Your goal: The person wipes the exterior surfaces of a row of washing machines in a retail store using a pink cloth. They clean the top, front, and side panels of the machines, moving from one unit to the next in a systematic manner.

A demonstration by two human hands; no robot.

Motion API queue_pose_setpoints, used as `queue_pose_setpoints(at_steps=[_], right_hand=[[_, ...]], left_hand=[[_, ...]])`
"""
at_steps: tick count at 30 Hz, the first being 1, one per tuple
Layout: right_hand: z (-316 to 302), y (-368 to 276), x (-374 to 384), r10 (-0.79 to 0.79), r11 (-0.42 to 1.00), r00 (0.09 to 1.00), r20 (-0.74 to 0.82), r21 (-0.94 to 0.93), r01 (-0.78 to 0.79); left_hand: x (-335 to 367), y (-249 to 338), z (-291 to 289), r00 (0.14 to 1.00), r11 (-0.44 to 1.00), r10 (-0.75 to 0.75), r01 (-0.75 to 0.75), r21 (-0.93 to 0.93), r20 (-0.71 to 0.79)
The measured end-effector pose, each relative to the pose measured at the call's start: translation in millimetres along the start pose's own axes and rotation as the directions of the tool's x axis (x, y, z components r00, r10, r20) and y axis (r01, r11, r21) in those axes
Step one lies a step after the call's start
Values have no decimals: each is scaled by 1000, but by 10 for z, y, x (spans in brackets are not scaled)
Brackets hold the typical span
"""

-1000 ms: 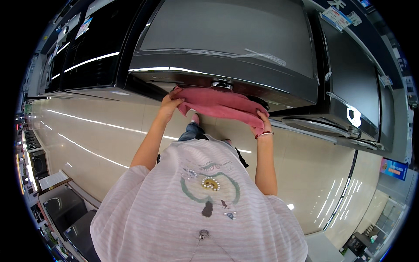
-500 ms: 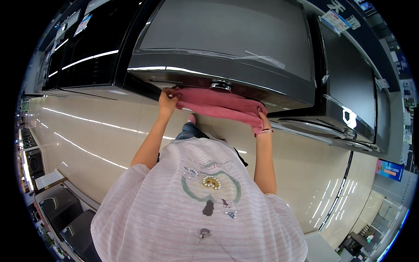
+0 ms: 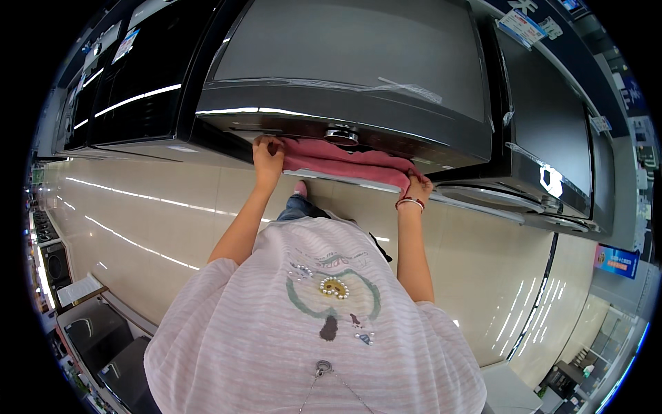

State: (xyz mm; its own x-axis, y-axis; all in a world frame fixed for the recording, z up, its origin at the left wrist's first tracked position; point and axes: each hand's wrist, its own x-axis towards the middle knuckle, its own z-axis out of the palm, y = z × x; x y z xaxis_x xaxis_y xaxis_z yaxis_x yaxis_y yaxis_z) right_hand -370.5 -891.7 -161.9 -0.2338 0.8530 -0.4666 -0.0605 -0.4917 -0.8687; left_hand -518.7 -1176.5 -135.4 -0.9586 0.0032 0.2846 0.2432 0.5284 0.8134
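A pink cloth point(image 3: 338, 160) is stretched sideways between my two hands, low against the front of a dark grey washing machine point(image 3: 358, 55). My left hand point(image 3: 269, 160) pinches its left end with thumb and fingers. The right end is gripped by my right hand point(image 3: 418, 186), with a bracelet point(image 3: 411, 202) on the wrist below. Just above the cloth a silver knob point(image 3: 341, 136) sticks out of the machine's front panel. A pale, straight edge point(image 3: 345, 179) shows under the cloth. The cloth hides most of the front behind it.
Black appliances point(image 3: 148, 76) stand close on the left. To the right is another dark washer point(image 3: 545, 117) with a round door point(image 3: 489, 199). A price card point(image 3: 522, 27) stands at the top right. Glossy beige floor tiles point(image 3: 158, 221) lie beneath me.
The cloth's lower edge has risen, uncovering the pale edge beneath it. The fingers of my right hand have moved outward around the cloth's end. My left hand has barely shifted.
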Motion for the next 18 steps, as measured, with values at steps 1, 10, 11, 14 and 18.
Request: queue_pose_setpoints(at_steps=[1, 10, 11, 14, 18], right_hand=[[-6, 42, 9, -115, 993, 992, 45, 2, 115], [-116, 17, 100, -341, 842, 879, 333, -309, 443], [-144, 18, 117, -271, 832, 887, 373, -373, 411], [-138, 11, 84, -563, 477, 637, 527, -423, 771], [-57, -83, -19, -486, 200, 453, 747, -410, 890]], left_hand=[[8, 27, -5, 1000, 1000, 10, -10, 10, 9], [-25, -22, -118, 964, 968, 244, -249, 37, 104], [-32, -25, -128, 954, 959, 275, -281, 37, 116], [-47, 25, -155, 955, 959, 253, -269, 92, 155], [-26, 84, -180, 938, 937, 284, -315, 148, 199]])
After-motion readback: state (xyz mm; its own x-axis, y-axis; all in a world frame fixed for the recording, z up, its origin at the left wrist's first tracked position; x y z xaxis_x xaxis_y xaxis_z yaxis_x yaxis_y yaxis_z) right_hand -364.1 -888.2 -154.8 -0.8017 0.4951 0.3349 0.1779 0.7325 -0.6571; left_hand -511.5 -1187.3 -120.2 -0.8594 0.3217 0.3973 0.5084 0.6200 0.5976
